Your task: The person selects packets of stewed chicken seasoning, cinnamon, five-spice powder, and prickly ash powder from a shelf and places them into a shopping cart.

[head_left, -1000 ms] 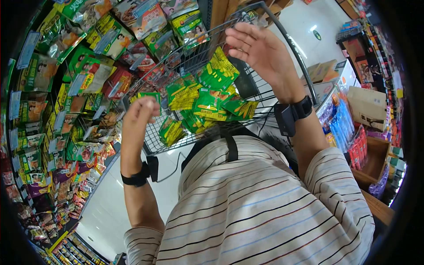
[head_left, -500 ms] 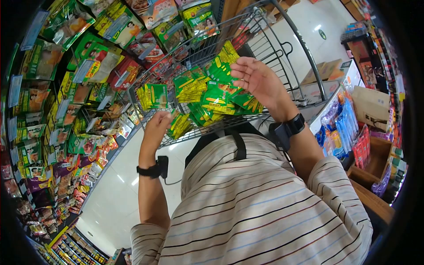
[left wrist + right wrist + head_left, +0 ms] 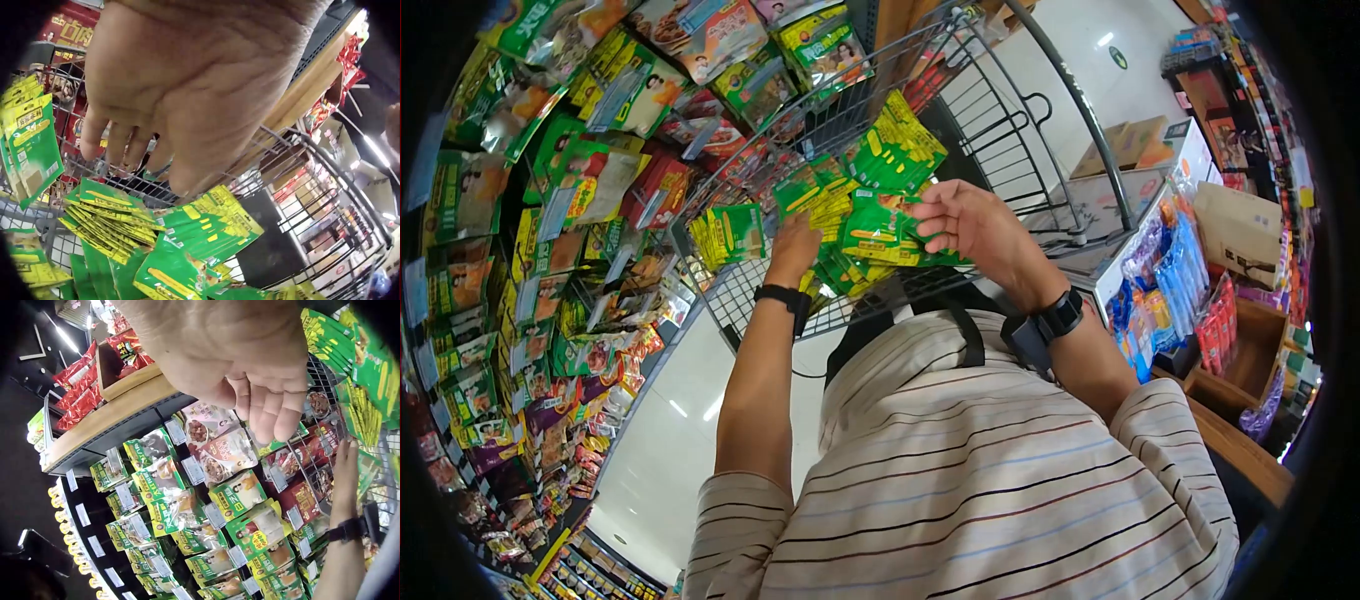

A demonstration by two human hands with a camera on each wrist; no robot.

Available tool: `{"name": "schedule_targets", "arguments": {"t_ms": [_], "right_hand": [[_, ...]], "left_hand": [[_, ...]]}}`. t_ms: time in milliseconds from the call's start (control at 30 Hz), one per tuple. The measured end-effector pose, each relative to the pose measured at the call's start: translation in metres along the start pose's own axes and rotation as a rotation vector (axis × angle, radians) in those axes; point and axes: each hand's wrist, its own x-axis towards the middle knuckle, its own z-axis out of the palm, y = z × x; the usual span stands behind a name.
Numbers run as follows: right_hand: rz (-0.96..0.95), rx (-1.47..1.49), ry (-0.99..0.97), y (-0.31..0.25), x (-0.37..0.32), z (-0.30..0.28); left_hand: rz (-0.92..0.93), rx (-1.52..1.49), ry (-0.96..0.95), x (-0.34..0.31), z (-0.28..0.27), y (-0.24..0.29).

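Observation:
A wire shopping cart (image 3: 1090,113) holds several piles of flat green and yellow food packets (image 3: 878,222). My left hand (image 3: 794,252) reaches down over the piles, its fingertips overlapping a stack of packets in the head view. The left wrist view shows that hand's fingers (image 3: 128,140) loosely extended above a stack (image 3: 112,215) and a fanned pile (image 3: 209,225). Another bundle of packets (image 3: 732,230) leans at the cart's left side. My right hand (image 3: 975,235) hovers over the right of the piles, fingers relaxed and slightly bent, holding nothing.
Shelves of hanging food bags (image 3: 600,190) with price tags line the left side, close to the cart. To the right stand a carton (image 3: 1238,235), a wooden bin (image 3: 1250,350) and blue and red packs (image 3: 1165,285). Pale floor (image 3: 665,440) lies below the cart.
My left hand has moved forward and right from the cart's near left edge to over the packets. My right hand has come down toward the piles. The left bundle has come into fuller view.

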Motion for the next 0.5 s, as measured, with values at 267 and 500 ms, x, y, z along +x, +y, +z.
{"name": "schedule_targets", "arguments": {"t_ms": [267,500], "right_hand": [[0.062,-0.054,0.063,-0.024,0.0,-0.023],[0.091,-0.051,0.124,-0.037,-0.001,-0.048]], "left_hand": [[-0.248,0.165,-0.278,0.064,0.028,0.021],[-0.32,0.247,-0.341,0.097,0.048,0.019]]}}
